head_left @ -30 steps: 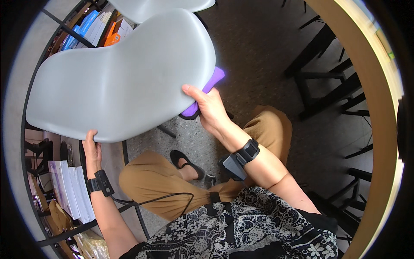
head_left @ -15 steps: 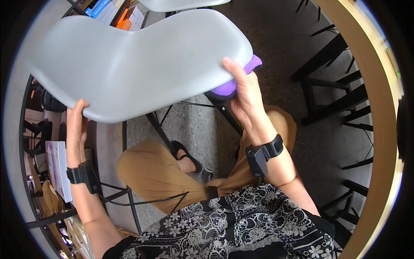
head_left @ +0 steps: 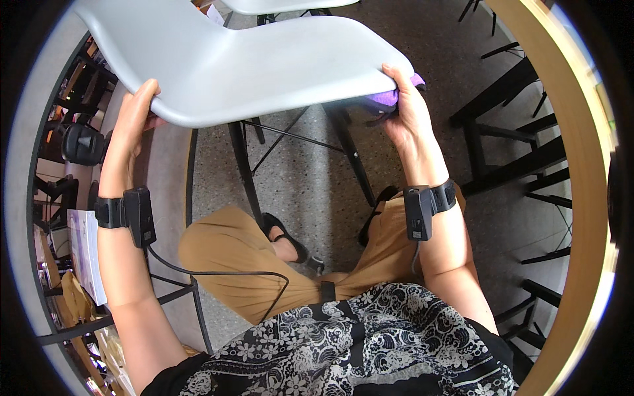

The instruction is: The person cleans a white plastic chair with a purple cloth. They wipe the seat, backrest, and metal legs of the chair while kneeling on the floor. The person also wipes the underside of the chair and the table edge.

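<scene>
A light grey moulded chair (head_left: 277, 66) with black legs is held up before me, its seat turned toward the right and its backrest to the left. My left hand (head_left: 135, 112) grips the near edge on the left, thumb over the rim and fingers hidden beneath. At the right end of the seat, my right hand (head_left: 406, 105) is closed on the edge, thumb on top. A purple cloth (head_left: 383, 100) is bunched under the seat between that hand and the chair. Part of the cloth sticks out past the seat's corner.
Another light grey chair (head_left: 284, 5) stands beyond. On the left is a shelf with a black rounded object (head_left: 82, 144) and a white box (head_left: 87, 254). Dark stool legs (head_left: 508, 138) and a curved wooden table edge (head_left: 581, 198) are at the right. A cable (head_left: 218, 272) hangs from my left wrist device.
The chair has moved away from me and to the right, showing more of its legs. Both hands have travelled with it, still on its edges. The purple cloth shows less.
</scene>
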Demonstrator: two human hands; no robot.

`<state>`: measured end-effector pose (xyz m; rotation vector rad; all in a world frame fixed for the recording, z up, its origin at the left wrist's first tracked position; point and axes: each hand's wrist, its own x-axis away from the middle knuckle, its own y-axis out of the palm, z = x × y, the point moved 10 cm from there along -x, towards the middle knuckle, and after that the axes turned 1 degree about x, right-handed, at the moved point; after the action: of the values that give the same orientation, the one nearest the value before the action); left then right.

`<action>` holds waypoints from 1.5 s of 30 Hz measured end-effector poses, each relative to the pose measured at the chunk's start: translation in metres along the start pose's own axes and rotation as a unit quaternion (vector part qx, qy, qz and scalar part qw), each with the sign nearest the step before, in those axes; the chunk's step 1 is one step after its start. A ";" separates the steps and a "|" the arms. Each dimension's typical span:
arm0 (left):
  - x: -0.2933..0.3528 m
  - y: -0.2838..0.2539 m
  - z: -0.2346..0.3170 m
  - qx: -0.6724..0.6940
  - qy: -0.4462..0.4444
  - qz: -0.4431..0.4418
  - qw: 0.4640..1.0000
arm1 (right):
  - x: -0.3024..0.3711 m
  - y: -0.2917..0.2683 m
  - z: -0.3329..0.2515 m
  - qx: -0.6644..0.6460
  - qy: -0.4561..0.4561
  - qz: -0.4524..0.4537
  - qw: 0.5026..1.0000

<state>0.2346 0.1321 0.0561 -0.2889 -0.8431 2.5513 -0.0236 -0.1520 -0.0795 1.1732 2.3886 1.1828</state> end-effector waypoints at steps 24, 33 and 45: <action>0.012 0.184 -0.176 0.120 -0.064 -0.155 0.979 | -0.034 0.009 -0.016 0.093 -0.035 0.018 0.995; -0.010 0.186 -0.199 0.178 -0.011 -0.018 0.984 | 0.010 -0.058 -0.006 0.165 -0.111 0.085 0.976; -0.019 0.178 -0.188 0.163 0.011 0.051 0.985 | -0.038 0.053 0.092 0.750 -0.359 -0.001 0.556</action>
<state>0.2520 0.0923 -0.2000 -0.2613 -0.4013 2.7222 0.0781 -0.1097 -0.1044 1.3709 2.1692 -1.6083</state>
